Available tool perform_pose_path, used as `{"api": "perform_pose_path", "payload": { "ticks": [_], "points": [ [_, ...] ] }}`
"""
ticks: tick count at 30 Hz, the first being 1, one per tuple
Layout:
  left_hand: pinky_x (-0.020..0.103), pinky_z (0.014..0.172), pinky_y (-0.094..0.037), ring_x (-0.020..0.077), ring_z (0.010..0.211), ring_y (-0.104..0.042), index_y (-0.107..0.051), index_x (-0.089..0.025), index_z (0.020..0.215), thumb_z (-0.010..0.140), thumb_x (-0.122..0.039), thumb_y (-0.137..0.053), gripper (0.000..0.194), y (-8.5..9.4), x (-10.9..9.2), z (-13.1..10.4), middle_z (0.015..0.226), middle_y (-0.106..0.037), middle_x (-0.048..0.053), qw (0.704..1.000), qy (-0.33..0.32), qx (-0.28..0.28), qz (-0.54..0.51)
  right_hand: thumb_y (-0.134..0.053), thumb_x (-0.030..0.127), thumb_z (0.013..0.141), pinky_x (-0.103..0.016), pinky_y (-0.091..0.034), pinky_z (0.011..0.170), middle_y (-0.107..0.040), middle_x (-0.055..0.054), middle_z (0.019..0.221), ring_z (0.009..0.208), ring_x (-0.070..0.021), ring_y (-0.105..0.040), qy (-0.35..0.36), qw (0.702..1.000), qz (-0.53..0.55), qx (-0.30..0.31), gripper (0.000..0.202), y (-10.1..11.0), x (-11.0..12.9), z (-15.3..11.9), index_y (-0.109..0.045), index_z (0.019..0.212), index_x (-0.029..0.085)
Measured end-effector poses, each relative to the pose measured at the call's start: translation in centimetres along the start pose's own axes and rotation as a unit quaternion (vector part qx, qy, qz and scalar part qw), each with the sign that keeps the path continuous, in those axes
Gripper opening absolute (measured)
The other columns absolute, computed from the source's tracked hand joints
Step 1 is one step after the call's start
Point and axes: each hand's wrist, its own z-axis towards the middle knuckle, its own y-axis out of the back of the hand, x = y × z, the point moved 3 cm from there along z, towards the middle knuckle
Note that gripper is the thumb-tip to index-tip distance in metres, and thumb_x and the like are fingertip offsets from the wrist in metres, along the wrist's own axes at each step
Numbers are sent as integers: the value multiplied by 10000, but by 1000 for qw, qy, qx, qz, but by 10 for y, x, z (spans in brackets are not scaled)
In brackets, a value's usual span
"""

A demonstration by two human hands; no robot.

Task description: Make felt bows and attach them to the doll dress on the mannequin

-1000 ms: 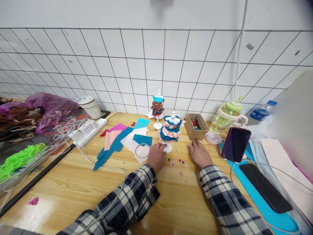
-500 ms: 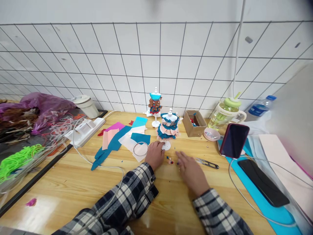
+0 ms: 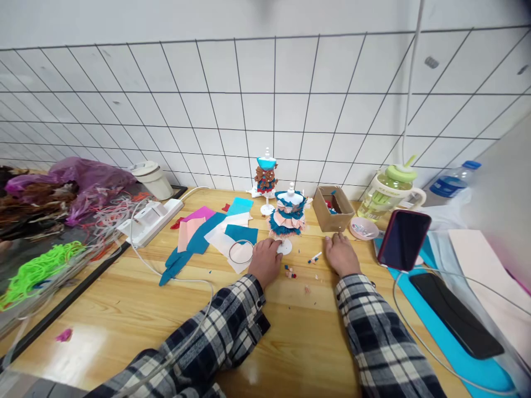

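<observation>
A small white dress form (image 3: 291,197) wears a ruffled dress (image 3: 287,218) of teal and pale pink. My left hand (image 3: 264,262) is closed at the left edge of its round white base (image 3: 284,247). My right hand (image 3: 342,254) rests palm down on the table in front of the cardboard box, its fingers bent and slightly apart; nothing shows in them. Beneath the right wrist the thread snips are mostly covered. Small coloured scraps (image 3: 290,272) and a white-and-blue bit (image 3: 315,258) lie between the hands. Behind stands a second dress form (image 3: 266,177) in turquoise, brown and red.
Cut cloth pieces (image 3: 203,235) and a ring (image 3: 241,251) lie left. An open cardboard box (image 3: 333,215), pink dish (image 3: 364,228), green-lidded bottle (image 3: 385,190), propped phone (image 3: 404,240) and black phone (image 3: 456,315) stand or lie right. A cable crosses to a power strip (image 3: 153,221).
My right hand has moved right and away from me, uncovering more scraps and now covering the snips. My left hand stays at the base. The view has shifted slightly.
</observation>
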Motion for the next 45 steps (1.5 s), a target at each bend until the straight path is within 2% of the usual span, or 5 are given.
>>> {"api": "perform_pose_path", "payload": {
  "ticks": [11,25,34,40,45],
  "points": [
    [406,937,-366,246,1053,-477,-540,-207,1189,825,-221,-520,365,-2,0,0,1098,-547,86,1000,4,1,-20,-238,371,961,-383,-264,1126,-363,-150,1451,1365,-220,-287,179,976,116,53,552,-5,69,-117,-403,1377,48],
    [354,865,-418,201,966,-517,-626,-231,1157,895,-208,-405,343,-3,7,0,1019,-590,67,999,12,-15,-37,-282,376,941,-425,-239,1131,-369,-173,1443,1366,-245,-273,209,972,94,44,571,-16,87,-80,-399,1370,18],
    [377,884,-412,225,981,-503,-628,-213,1111,842,-264,-520,294,-2,6,-1,1033,-564,75,999,15,-16,-30,-253,359,956,-415,-310,1105,-438,-71,1414,1322,-197,-365,269,944,185,42,497,16,58,-116,-398,1395,176],
    [384,881,-406,240,986,-494,-605,-199,1087,829,-265,-550,272,-2,3,-2,1016,-548,81,999,23,-20,-15,-384,542,872,-501,-207,1116,-280,-199,1479,1380,-308,-222,178,984,14,-7,768,7,19,-151,-275,1432,27],
    [386,879,-400,249,990,-487,-599,-201,1076,838,-264,-541,254,-3,1,-1,1008,-543,81,999,28,-22,-9,-346,578,866,-466,-152,1129,-225,-257,1481,1392,-319,-171,140,990,-23,6,833,-7,44,-157,-286,1400,-58]
  ]
}}
